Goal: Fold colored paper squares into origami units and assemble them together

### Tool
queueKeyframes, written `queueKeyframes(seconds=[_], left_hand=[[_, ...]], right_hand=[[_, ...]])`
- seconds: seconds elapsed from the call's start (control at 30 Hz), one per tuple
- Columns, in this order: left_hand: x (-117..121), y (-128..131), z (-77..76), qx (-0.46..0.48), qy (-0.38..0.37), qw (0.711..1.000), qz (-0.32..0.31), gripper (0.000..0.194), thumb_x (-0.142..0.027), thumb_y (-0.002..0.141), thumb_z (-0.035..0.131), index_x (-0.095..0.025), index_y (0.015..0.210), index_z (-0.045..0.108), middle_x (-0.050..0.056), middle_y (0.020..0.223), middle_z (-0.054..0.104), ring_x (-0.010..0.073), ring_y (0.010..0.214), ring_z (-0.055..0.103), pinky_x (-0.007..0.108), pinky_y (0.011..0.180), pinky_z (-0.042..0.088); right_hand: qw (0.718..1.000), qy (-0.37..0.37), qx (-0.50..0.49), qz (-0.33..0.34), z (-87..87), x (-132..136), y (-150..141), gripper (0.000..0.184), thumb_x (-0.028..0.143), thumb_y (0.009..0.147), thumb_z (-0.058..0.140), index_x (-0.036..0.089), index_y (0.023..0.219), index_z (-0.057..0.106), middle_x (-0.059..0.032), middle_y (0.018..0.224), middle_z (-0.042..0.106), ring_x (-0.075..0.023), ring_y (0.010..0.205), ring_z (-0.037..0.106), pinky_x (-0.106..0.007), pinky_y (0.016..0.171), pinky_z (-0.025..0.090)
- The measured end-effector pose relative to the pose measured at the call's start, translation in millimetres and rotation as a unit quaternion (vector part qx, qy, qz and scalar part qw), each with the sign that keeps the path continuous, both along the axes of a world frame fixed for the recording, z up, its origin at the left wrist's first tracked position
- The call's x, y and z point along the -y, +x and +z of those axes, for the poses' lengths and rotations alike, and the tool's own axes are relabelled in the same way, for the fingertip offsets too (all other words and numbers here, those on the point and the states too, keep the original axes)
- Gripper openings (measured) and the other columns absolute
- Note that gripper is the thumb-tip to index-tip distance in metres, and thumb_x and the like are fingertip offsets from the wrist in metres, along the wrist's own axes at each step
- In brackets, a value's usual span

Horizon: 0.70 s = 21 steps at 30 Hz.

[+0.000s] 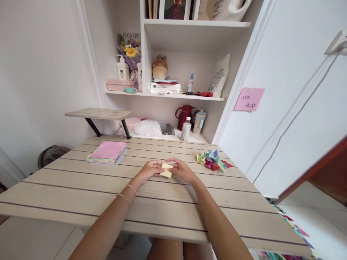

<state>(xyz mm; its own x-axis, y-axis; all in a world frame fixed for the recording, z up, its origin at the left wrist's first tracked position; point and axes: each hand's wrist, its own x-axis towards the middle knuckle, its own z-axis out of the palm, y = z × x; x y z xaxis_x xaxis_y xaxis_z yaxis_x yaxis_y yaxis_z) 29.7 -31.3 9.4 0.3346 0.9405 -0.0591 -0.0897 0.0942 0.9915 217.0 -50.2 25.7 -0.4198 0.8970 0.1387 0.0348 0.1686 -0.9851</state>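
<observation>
Between my two hands, over the middle of the desk, is a small piece of folded pale yellow paper (166, 173). My left hand (150, 170) grips its left side, fingers closed on it. On the other side my right hand (183, 171) pinches the paper with thumb and fingers. The paper flares at top and bottom and is narrow in the middle, where fingertips press it. Parts of it are hidden by my fingers.
A stack of coloured paper (107, 151) lies at the left, pink on top. Several folded paper pieces (213, 159) are heaped at the right. Behind stand a clear bottle (185, 130), a red jug (184, 117) and a small raised shelf (99, 113). The slatted desk (162, 206) ends before my lap.
</observation>
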Motion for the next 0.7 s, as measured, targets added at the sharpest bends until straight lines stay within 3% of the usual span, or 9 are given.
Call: queueKeyframes(seconds=[0.13,0.37,0.5,0.7], left_hand=[[0.0,0.8,1.0,0.002,-0.005,1.0,-0.007,0.036,-0.029,0.055,0.075,-0.01,0.081,0.061,0.006,0.068,0.064,0.0121,0.058,0.061,0.023,0.056,0.049],[-3.6,1.4,-2.2,0.004,-0.003,0.999,-0.034,0.034,-0.033,0.06,0.07,-0.01,0.084,0.062,0.005,0.066,0.064,0.0113,0.055,0.059,0.02,0.051,0.045],[-3.4,1.0,-1.5,0.022,-0.012,0.999,-0.033,0.029,-0.03,0.058,0.072,-0.011,0.078,0.062,0.005,0.068,0.064,0.0125,0.06,0.061,0.021,0.056,0.046],[-1.4,-2.3,4.5,0.061,-0.029,0.997,-0.021,0.025,-0.028,0.058,0.073,-0.012,0.073,0.061,0.005,0.072,0.066,0.0131,0.064,0.062,0.023,0.063,0.048]], right_hand=[[0.999,0.012,-0.002,-0.03,-5.6,-3.7,-0.2,0.04,0.03,0.065,0.065,0.019,0.098,0.046,0.0056,0.056,0.056,-0.0085,0.048,0.049,-0.018,0.046,0.034],[0.999,-0.025,-0.019,0.041,0.2,1.6,-3.8,0.03,0.037,0.061,0.068,0.016,0.076,0.052,0.0019,0.062,0.059,-0.0112,0.059,0.056,-0.023,0.056,0.043],[0.997,-0.037,-0.026,0.057,6.1,5.1,-0.1,0.031,0.036,0.062,0.068,0.016,0.082,0.056,-0.0004,0.069,0.063,-0.0123,0.065,0.059,-0.026,0.062,0.046],[0.998,-0.012,-0.014,0.063,9.0,3.0,6.9,0.048,0.027,0.047,0.077,0.016,0.091,0.062,-0.0034,0.076,0.067,-0.0173,0.074,0.062,-0.032,0.072,0.047]])
